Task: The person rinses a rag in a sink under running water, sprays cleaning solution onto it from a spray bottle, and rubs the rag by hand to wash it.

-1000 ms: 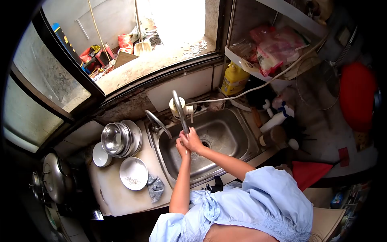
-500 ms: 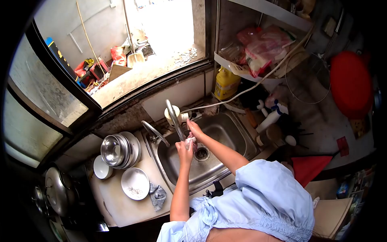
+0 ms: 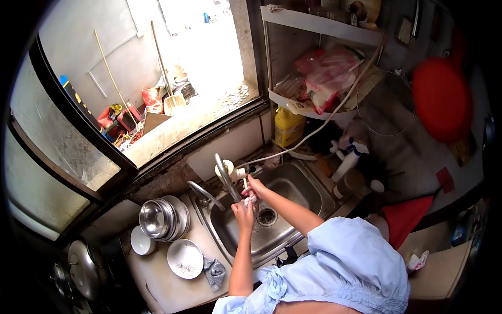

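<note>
Over the steel sink (image 3: 298, 180), a small pinkish-white piece that looks like raw meat (image 3: 250, 200) is between my two hands, close to the faucet (image 3: 226, 178). My left hand (image 3: 242, 213) is closed on its near side. On the far side my right hand (image 3: 255, 186) has its fingers closed at the piece. A thin pale stick-like thing (image 3: 245, 183) shows by the right fingers; I cannot make out what it is. Below the hands is the drain (image 3: 266, 215).
Left on the counter are stacked metal bowls (image 3: 154, 220), a white bowl (image 3: 142, 240), a patterned bowl (image 3: 185, 259) and a grey cloth (image 3: 214, 273). Behind the sink stand a yellow jug (image 3: 289, 127) and a white spray bottle (image 3: 346, 166). A hose (image 3: 308, 140) crosses to the shelf.
The view has shifted a little, so the counter things sit lower and further right. The right hand has come down closer to the left one; the piece is still between them.
</note>
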A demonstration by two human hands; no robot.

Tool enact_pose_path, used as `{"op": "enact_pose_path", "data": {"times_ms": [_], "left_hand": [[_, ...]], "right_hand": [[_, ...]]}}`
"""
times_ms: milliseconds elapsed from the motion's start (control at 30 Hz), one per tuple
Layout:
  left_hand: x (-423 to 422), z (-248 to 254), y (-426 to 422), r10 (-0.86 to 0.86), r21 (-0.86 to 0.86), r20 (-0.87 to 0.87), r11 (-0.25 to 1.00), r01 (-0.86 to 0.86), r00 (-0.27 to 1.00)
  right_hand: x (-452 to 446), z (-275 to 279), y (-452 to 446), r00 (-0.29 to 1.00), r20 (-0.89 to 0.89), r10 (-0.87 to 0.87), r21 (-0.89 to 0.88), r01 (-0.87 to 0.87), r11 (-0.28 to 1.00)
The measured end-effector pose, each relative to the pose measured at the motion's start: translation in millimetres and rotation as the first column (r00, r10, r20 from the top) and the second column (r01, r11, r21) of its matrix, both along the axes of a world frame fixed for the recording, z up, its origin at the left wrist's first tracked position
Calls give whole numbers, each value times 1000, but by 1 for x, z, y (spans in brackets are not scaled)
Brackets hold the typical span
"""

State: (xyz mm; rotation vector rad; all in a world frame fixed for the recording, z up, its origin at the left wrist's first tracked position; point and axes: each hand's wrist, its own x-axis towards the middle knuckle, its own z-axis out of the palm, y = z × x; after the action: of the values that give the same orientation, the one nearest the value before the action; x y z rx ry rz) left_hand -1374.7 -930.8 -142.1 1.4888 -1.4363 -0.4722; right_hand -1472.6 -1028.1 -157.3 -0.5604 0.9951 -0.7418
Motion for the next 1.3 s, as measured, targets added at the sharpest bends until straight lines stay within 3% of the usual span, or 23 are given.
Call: {"op": "enact_pose_path", "data": {"times_ms": [67, 100, 133, 167, 200, 267, 333, 367, 400, 467, 500, 533, 600, 667, 733, 800, 867, 1000, 1067, 1100, 1200, 1300], "left_hand": [[-4, -14, -6, -12, -86, -6, 996, 12, 1000], [-7, -17, -8, -35, -28, -124, 999, 32, 992], [-10, -18, -10, -50, 29, -239, 998, 58, 970], [-16, -15, -10, -89, 26, -375, 994, 106, 923], [-26, -7, -4, -89, 98, -650, 975, 200, 755], [-37, -12, 0, -135, 110, -642, 958, 266, 754], [-51, -13, 7, -185, 29, -544, 971, 239, 818], [-55, -1, 14, -209, -15, -370, 976, 219, 905], [-58, 6, 18, -214, -63, -184, 977, 205, 959], [-64, 8, 24, -218, -4, -164, 975, 220, 962], [-66, 23, 32, -148, -31, 143, 988, 154, 979], [-67, 32, 36, -52, -79, 434, 992, 96, 899], [-67, 33, 36, -94, -23, 398, 993, 112, 913], [-68, 45, 38, -87, -22, 501, 993, 113, 861], [-69, 49, 40, -125, -15, 521, 988, 155, 844], [-71, 44, 42, -318, -68, 454, 919, 388, 833], [-69, 39, 46, -418, -53, 450, 870, 491, 789], [-68, 37, 48, -456, 55, 419, 876, 479, 785], [-66, 26, 44, -498, 218, 445, 866, 449, 744], [-66, 19, 41, -460, 99, 428, 880, 465, 778], [-66, 14, 42, -482, 153, 337, 876, 458, 809], [-65, 8, 38, -463, 125, 358, 884, 450, 811]], "right_hand": [[-8, -2, 31, 995, 95, -36, 66, 30, 997], [-9, -28, 43, 981, 177, -75, 38, 69, 997], [-17, 31, 75, 997, 25, -73, 211, 66, 975], [-22, 9, 80, 975, 208, -83, 273, 23, 962], [-27, -20, 85, 841, 524, -130, 284, -29, 958], [-34, -25, 96, 663, 734, -147, 197, -2, 980], [-35, -9, 107, 582, 767, -271, 200, 185, 962], [-37, 2, 113, 537, 776, -331, 253, 216, 943], [-39, 11, 116, 569, 739, -362, 252, 266, 931], [-42, 28, 124, 625, 740, -250, 126, 236, 963], [-42, 26, 124, 622, 741, -252, 123, 243, 962], [-42, 24, 124, 673, 655, -342, 171, 309, 935], [-39, 14, 124, 708, 559, -431, 212, 381, 900], [-37, 5, 125, 654, 689, -313, 257, 183, 949], [-31, 2, 131, 681, 649, -339, 266, 214, 940], [-26, 3, 135, 719, 569, -399, 280, 287, 916], [-27, 4, 140, 758, 467, -456, 270, 369, 890], [-42, 9, 146, 833, 160, -529, 197, 498, 844], [-44, 9, 146, 854, 40, -520, 164, 507, 846], [-45, 9, 146, 859, -6, -512, 158, 506, 848], [-42, 12, 149, 880, -67, -471, 168, 475, 864], [-46, 18, 154, 917, -86, -389, 221, 399, 890]]}}
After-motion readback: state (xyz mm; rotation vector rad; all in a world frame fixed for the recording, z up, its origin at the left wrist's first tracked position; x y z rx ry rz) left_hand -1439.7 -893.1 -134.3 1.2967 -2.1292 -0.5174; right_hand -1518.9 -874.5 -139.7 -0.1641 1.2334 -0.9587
